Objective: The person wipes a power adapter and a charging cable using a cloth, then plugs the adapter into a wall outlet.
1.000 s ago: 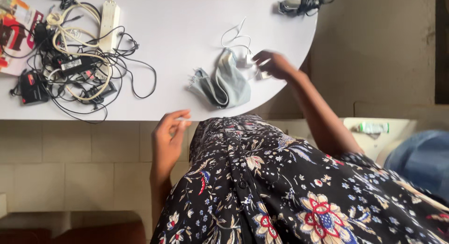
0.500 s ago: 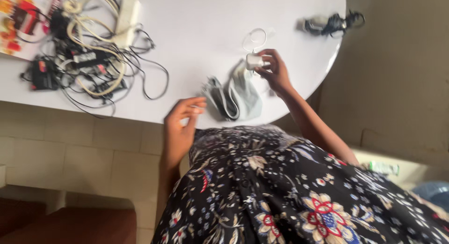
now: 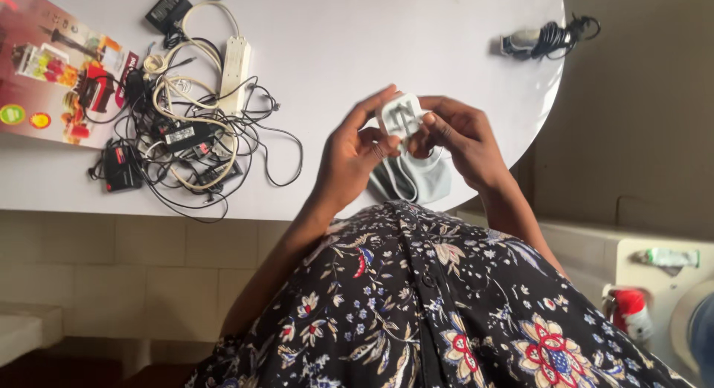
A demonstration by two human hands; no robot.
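Both of my hands hold a small white plug-in charger (image 3: 399, 115) above the white table (image 3: 357, 39). My left hand (image 3: 352, 154) grips it from the left, fingers curled around its side. From the right, my right hand (image 3: 461, 135) pinches it with the fingertips. Under my hands a pale blue-grey cloth pouch (image 3: 413, 178) lies near the table's front edge, partly hidden by them. The charger's thin white cable is not visible.
A tangle of black and cream cables with power adapters and a white power strip (image 3: 190, 128) lies at the left. A colourful printed box (image 3: 56, 76) sits at the far left. A coiled black cable with a plug (image 3: 547, 37) rests at the far right edge.
My right hand lifted the white charger off the table and brought it toward me. My left hand came up from the table edge and took hold of it too.
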